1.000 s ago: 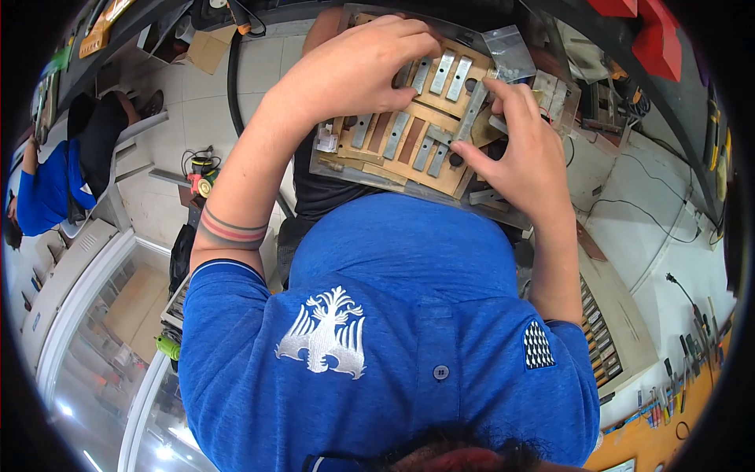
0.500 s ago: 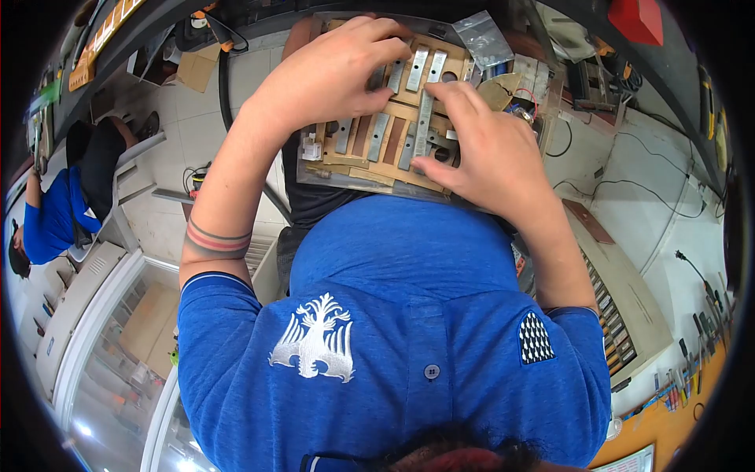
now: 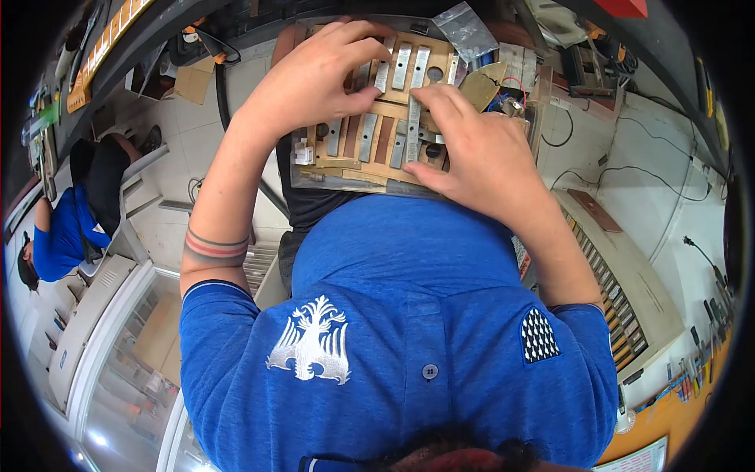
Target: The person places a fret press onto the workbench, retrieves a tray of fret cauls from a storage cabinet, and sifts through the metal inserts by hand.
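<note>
A wooden frame (image 3: 354, 167) with rows of drilled metal bars (image 3: 366, 138) lies in a clear-walled tray at the top centre. My right hand (image 3: 487, 153) spans a long metal bar (image 3: 413, 130), index finger at its far end and thumb at its near end. This bar lies across the frame's middle rail, over part of the lower row. My left hand (image 3: 314, 79) is over the frame's left side, thumb and index finger apart near a short bar (image 3: 383, 76) of the upper row. Its other fingertips are partly hidden.
A clear plastic bag (image 3: 465, 31) lies at the tray's far right corner, near coloured wires (image 3: 507, 105). Another person (image 3: 67, 236) in blue is at the far left. Hand tools (image 3: 692, 370) and an orange worktop (image 3: 629, 440) are at the lower right.
My right hand and the long bar have moved left across the frame, from right of the round hole to left of it. The whole view has shifted; my left hand keeps its spread pose.
</note>
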The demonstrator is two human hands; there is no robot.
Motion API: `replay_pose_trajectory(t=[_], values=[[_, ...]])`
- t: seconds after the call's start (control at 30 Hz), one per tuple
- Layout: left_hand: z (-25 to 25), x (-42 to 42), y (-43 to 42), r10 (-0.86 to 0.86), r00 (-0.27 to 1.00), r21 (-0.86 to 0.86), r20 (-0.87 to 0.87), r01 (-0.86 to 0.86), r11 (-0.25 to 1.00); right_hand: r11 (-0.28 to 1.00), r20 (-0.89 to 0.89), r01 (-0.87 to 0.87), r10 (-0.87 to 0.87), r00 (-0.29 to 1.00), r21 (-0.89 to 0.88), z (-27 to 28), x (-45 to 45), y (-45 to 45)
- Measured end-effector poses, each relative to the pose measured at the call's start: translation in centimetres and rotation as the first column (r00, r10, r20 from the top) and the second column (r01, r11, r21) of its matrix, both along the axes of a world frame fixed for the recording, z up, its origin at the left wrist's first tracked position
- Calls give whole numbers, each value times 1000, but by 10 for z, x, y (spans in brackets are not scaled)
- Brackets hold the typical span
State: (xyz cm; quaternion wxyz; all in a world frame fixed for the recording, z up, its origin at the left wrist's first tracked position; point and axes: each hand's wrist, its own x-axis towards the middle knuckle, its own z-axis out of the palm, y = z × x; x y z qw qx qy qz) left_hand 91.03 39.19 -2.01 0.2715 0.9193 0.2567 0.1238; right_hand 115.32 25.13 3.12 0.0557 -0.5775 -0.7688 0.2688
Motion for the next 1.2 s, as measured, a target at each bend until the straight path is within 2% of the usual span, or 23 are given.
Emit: replay_pose_trajectory(t=[0.17, 0.47, 0.77, 0.87, 0.97, 1.2], values=[[-11, -5, -1, 25, 999, -51, 42, -23, 998, 1000, -47, 3, -3, 999, 8, -2, 2, -1], [-11, -6, -2, 23, 999, -40, 38, -22, 999, 1000, -34, -1, 0, 999, -24, 0, 3, -1], [1, 2, 1, -35, 999, 13, -18, 35, 999, 999, -61, -33, 32, 998, -12, 2, 2, 0], [19, 10, -6, -12, 989, 84, -144, 25, 996, 1000, -37, -23, 22, 999, -14, -1, 2, -2], [17, 12, -5, -19, 993, 60, -114, 26, 998, 1000, -18, -22, 21, 1000, -19, -1, 1, -3], [26, 16, -2, -49, 984, 86, -172, 64, 994, 1000, -48, -21, 20, 999, -18, -2, 2, -4]])
